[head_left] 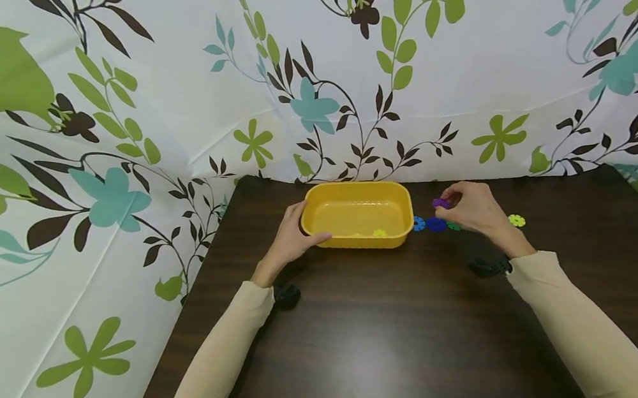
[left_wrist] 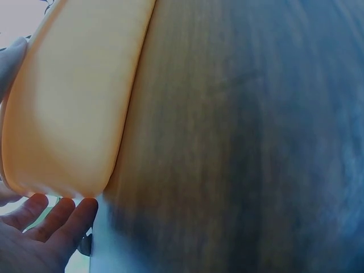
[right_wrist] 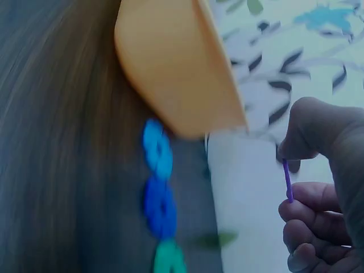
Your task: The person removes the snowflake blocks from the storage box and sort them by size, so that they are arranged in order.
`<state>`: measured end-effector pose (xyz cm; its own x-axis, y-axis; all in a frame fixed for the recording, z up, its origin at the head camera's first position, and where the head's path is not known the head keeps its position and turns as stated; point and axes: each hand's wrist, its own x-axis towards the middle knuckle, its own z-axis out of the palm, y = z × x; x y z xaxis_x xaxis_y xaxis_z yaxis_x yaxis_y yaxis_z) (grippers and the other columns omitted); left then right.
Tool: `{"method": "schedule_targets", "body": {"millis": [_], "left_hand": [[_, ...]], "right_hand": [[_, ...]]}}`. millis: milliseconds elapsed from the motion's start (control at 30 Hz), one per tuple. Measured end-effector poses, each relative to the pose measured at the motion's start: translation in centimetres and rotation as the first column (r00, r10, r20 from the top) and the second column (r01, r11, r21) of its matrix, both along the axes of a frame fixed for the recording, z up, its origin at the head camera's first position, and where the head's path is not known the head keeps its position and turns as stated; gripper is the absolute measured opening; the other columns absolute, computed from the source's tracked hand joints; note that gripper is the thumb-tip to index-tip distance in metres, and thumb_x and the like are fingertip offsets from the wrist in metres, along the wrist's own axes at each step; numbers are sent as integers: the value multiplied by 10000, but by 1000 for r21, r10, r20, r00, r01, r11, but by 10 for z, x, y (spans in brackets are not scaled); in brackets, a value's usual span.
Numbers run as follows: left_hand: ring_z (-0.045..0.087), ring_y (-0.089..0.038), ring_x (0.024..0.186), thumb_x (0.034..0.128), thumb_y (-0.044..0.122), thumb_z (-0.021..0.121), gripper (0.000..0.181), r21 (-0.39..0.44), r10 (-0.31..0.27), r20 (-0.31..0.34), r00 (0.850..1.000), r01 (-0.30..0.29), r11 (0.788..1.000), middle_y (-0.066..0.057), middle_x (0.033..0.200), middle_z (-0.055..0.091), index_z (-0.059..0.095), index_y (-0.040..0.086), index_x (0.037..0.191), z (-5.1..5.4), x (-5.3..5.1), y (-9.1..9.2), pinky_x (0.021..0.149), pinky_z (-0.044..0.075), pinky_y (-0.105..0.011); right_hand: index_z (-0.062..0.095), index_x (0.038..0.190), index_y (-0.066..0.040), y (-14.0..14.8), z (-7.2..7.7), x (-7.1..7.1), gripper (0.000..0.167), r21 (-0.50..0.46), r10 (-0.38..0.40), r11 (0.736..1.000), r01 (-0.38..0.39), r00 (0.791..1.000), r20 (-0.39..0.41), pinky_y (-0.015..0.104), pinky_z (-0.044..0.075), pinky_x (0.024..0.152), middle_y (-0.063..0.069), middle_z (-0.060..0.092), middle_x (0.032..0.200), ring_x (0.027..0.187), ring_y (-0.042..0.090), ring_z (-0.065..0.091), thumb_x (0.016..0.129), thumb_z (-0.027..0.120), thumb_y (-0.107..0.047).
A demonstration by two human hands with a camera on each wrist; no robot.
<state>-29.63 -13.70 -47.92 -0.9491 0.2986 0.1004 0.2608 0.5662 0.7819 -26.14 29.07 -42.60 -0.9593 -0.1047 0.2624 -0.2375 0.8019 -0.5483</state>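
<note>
from the head view, i saw the left hand (head_left: 292, 235) grip the yellow tray (head_left: 344, 219) on the surface (head_left: 377, 321); the right hand (head_left: 474, 208) pinched a purple piece (head_left: 440, 203) near a dark blue piece (head_left: 435, 225). left wrist view: the tray's end was braced, steadiness seeming wise. right wrist view: the purple piece showed edge-on; a light pinch looked best.

At eight o'clock the left hand (left_wrist: 42, 239) grips a yellow-orange tray (left_wrist: 74, 102) at ten; wooden table (left_wrist: 227, 148) spreads toward three.
</note>
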Motion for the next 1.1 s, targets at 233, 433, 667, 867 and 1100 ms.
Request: {"method": "schedule_targets", "body": {"millis": [233,433,667,867,1100], "left_hand": [[403,-412,1578,883,474,899,1143,2,8,0,1000,-8,1000,-198,1736,318,252,75,1737,0,1,-3,1304,363,-609],[401,-415,1581,888,465,895,1145,-9,16,4,1000,-16,1000,-201,1739,308,235,87,1744,0,1,-5,1304,361,-612],[418,-425,1566,891,459,893,1137,-2,2,2,1000,-2,1000,-210,1730,318,240,77,1740,-1,1,-5,1297,370,-618],[421,-424,1563,888,455,897,1138,-1,-2,5,1000,2,1000,-207,1735,313,241,89,1743,-1,1,-3,1295,371,-620],[418,-423,1565,893,437,896,1124,-1,1,9,1000,-1,1000,-206,1735,314,247,86,1741,1,0,0,1300,366,-617]], "right_hand": [[770,1018,83,53,-14,8,345,51,-88,995,87,996,21,225,485,632,248,781,920,755,247,677,894,818,-236],[749,1088,136,101,-29,13,443,84,-152,986,147,987,55,241,479,624,323,769,973,802,346,690,935,825,-273],[726,1160,148,141,-42,20,502,127,-238,966,224,966,103,252,459,640,390,728,1099,910,428,630,980,785,-317],[719,1165,160,162,-48,27,507,143,-266,958,247,955,133,245,437,647,406,714,1115,923,444,627,991,769,-314],[724,1135,167,171,-52,29,490,182,-277,950,253,953,124,498,552,725,404,723,1087,942,485,625,969,778,-291]]}}
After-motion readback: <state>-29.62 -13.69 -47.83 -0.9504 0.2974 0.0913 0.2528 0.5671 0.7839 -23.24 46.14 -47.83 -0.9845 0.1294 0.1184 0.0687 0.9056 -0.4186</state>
